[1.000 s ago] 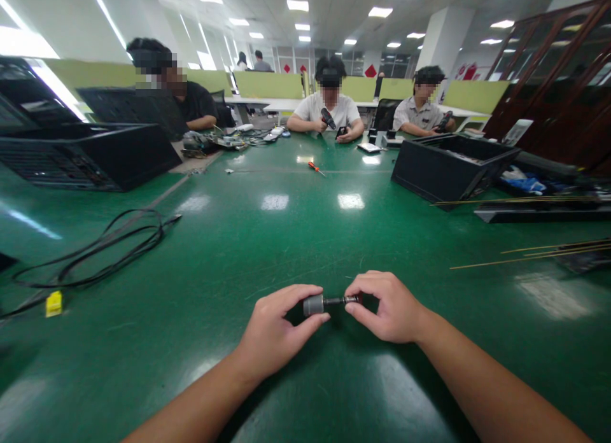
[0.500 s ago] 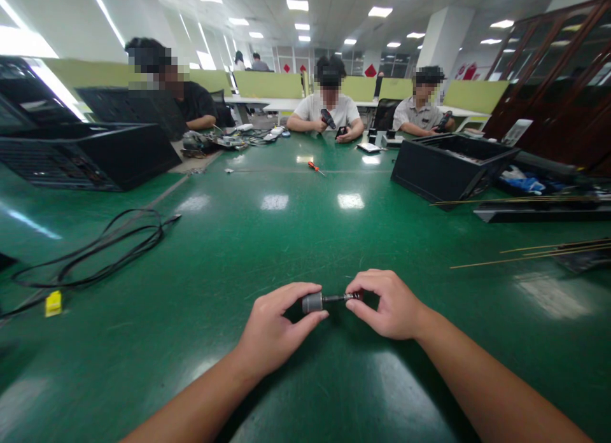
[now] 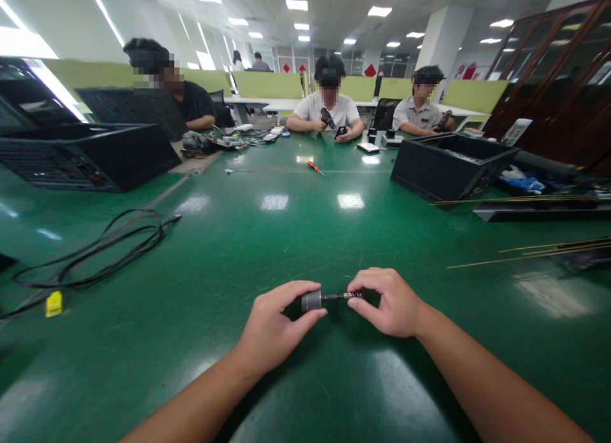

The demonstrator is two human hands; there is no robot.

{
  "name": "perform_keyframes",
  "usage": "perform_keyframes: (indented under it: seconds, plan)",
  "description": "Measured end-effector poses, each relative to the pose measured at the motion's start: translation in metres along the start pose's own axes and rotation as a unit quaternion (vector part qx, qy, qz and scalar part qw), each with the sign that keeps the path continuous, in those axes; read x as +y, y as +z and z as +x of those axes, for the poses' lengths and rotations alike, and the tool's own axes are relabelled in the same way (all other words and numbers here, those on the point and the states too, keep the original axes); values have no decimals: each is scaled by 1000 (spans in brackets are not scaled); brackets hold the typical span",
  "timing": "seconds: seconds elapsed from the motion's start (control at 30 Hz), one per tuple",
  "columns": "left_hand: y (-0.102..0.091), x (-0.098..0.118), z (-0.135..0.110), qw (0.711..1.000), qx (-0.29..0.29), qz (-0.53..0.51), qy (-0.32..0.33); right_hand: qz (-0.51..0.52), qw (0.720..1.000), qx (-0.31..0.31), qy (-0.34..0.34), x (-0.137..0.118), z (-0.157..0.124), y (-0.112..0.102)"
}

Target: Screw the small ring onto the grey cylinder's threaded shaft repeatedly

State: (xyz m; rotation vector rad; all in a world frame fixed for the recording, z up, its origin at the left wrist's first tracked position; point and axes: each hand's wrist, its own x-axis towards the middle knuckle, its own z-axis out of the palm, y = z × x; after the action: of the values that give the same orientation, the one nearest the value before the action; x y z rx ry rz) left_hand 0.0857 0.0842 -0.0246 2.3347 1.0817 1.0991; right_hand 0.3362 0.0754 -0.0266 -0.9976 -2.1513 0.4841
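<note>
Low over the green table (image 3: 248, 239), my left hand (image 3: 270, 328) pinches a short dark grey cylinder (image 3: 312, 300) between thumb and fingers. A thin dark shaft (image 3: 334, 296) runs from the cylinder to the right, lying roughly level. My right hand (image 3: 389, 303) grips the far end of that shaft, where a ridged, shiny dark part (image 3: 354, 294) shows between the fingertips. The fingers partly cover this end, and its exact kind is unclear. Both hands are closed on the one assembly, close together.
A black computer case (image 3: 439, 169) stands at the right, another black case (image 3: 100, 153) at the left. Black cables (image 3: 143, 239) with a yellow tag (image 3: 53, 303) lie left. An orange screwdriver (image 3: 314, 167) lies farther back. Thin yellowish rods (image 3: 496, 263) jut in from the right. Several people sit opposite.
Very little differs. My right hand has shifted slightly right and up, my left barely left, and a little more of the shaft shows between them.
</note>
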Motion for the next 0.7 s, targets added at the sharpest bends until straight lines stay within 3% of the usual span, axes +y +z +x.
perform_keyframes:
  seconds: [0.7]
  plan:
    - [-1,-2,1,1000,-4,-9,1,13,1000,0,7,0,0,-2]
